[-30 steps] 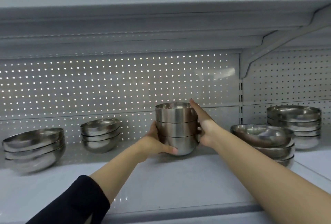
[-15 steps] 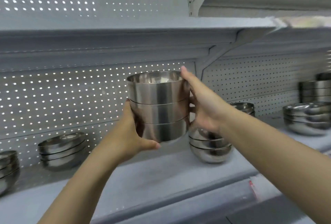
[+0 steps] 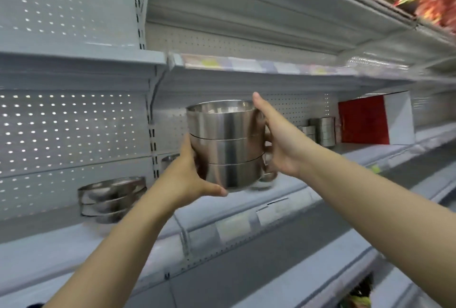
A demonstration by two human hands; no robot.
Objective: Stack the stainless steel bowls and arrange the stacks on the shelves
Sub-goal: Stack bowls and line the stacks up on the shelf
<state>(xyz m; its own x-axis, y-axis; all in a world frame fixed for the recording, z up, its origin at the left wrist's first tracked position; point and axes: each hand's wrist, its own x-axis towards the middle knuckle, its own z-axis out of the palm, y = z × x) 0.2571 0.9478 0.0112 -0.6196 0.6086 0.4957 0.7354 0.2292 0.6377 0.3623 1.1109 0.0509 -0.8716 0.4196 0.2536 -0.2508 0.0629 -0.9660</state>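
On the far left we see a stack of shallow bowls already nested and resting on the shelf against the perforated back panel, so that part of the arranging looks done. Moving right, our left hand cups the lower side of the stack of three deep bowls, thumb tucked under its base, and our right hand wraps the opposite side with fingers running up to the rim. Both hands hold this stack between them, up in the air in front of the shelf and touching no surface. The three bowls sit squarely inside one another, so we judge the stacking of this set finished; what is left is finding its place and setting it down. Just behind it something shiny sits low on the shelf, too hidden to name. Further right, stacks of similar deep bowls stand on the shelf beside a red and white box, and we guess our stack belongs near them. That end is blurred, so we cannot tell how many stacks stand there or how much sorting remains.
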